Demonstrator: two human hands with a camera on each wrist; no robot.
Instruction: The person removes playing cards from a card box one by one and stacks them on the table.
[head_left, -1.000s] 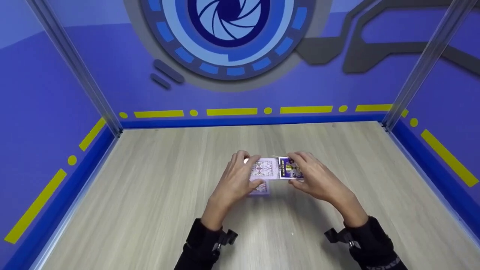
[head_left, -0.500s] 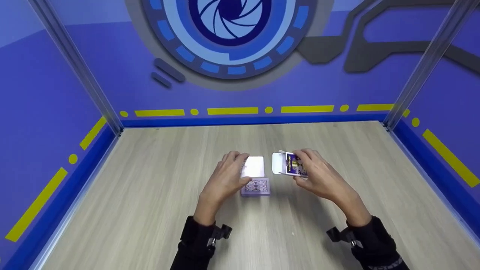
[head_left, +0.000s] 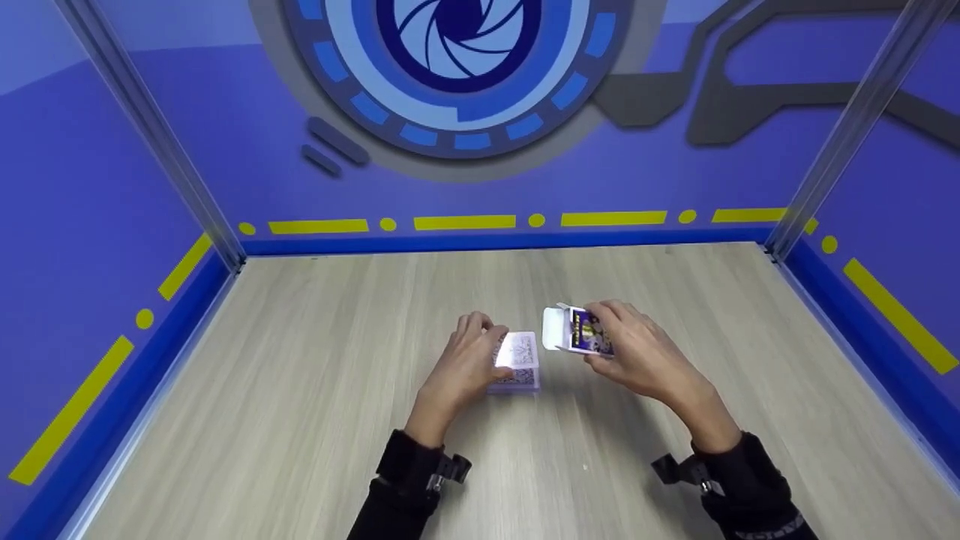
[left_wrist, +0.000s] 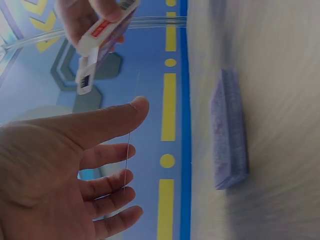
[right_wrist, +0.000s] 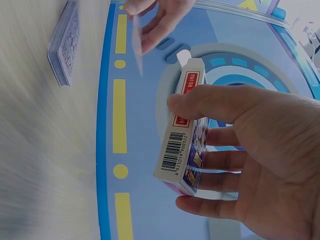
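My left hand (head_left: 463, 365) pinches a thin playing card (head_left: 523, 349) between thumb and fingertips. Seen edge-on in the left wrist view, the card is only a fine line. Under and slightly in front of it, a deck of cards (left_wrist: 230, 132) with a purple patterned back lies on the table, apart from the held card. To the right, my right hand (head_left: 640, 346) grips a small card box (right_wrist: 181, 127), white-sided with a barcode and a purple printed face. Its white flap (head_left: 555, 328) hangs open toward the left hand. The inside of the box is hidden.
The wood-patterned table (head_left: 300, 420) runs back to a blue wall (head_left: 225, 135) with yellow marks. Blue side walls (head_left: 885, 300) enclose the left and right.
The card has come away from the box mouth, first leftward, then down over the deck with my left hand. The box has shifted slightly right, its flap now showing.
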